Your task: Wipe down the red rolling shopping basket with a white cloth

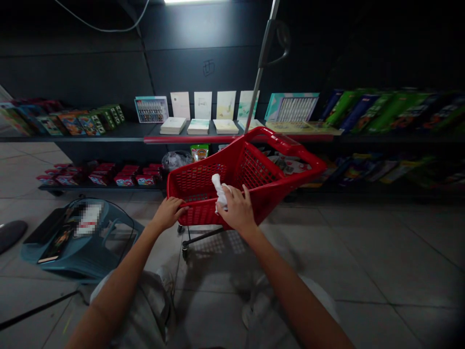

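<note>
A white cloth at the near rim of a red cart, with the wearer's hands. The cloth is bunched, one end standing up over the basket and the rest hanging at the rim beneath the right hand, whose fingers are closed on it, the index finger raised. The left hand is clasped over the rim at the cart's left corner, the thumb pointing right along the near wall. The cart stands sideways to the wearer, its handle to the right; a caster shows below the left end. Behind the cart a metal pole rises at a slant, its lower end hidden. Farther back, the upper shelf bears, from left to right, small boxes, a pen set, stacked books with upright ones behind them, a second pen set, and green and blue packs, the last blurred. The lower shelf carries rows of red packs at the left. On the tiled floor, left of the cart, a blue-grey stool supports flat dark objects. The wearer's knees appear at the bottom.
</note>
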The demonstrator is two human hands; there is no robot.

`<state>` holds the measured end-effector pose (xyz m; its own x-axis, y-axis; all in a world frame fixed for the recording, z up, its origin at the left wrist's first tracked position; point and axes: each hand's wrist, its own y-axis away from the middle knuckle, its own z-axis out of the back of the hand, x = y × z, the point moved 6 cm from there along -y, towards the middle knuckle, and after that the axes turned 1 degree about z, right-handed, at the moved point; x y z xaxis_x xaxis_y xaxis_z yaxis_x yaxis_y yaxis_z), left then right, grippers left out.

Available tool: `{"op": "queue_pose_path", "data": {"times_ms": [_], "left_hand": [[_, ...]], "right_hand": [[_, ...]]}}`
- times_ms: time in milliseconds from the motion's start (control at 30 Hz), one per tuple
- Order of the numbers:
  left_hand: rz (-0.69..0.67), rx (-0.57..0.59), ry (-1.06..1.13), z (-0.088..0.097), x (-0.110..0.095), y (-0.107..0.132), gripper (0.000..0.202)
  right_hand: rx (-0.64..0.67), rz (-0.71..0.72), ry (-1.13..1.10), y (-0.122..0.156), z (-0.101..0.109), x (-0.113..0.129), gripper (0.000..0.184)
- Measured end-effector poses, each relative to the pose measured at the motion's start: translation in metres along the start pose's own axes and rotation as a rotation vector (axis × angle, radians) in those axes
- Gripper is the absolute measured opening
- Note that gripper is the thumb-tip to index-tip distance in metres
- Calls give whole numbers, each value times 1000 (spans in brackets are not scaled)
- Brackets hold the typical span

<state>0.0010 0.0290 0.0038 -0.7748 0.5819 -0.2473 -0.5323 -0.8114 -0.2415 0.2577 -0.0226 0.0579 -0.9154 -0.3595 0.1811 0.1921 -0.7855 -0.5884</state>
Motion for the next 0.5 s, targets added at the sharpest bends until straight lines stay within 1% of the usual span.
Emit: {"op": "queue_pose_path", "data": {"times_ms": [67, 133, 200, 333, 400, 500], "left_hand": [[5, 10, -19, 0, 3, 0, 33], [7, 20, -46, 0, 5, -1, 33], [4, 14, -58, 1, 7, -2, 33], [17, -40, -25, 1, 10, -6, 32], [38, -56, -2, 0, 12, -7, 32], [54, -49, 16, -4, 11, -8, 30]], "right_hand": [[26, 20, -6, 0, -5, 9, 49], [38, 35, -2, 0, -4, 6, 49], [12, 26, 14, -2, 2, -8, 51], [-123, -66, 65, -6, 25, -52, 51], [-177, -95, 75, -6, 35, -70, 51], [-204, -109, 83, -4, 43, -81, 53]]}}
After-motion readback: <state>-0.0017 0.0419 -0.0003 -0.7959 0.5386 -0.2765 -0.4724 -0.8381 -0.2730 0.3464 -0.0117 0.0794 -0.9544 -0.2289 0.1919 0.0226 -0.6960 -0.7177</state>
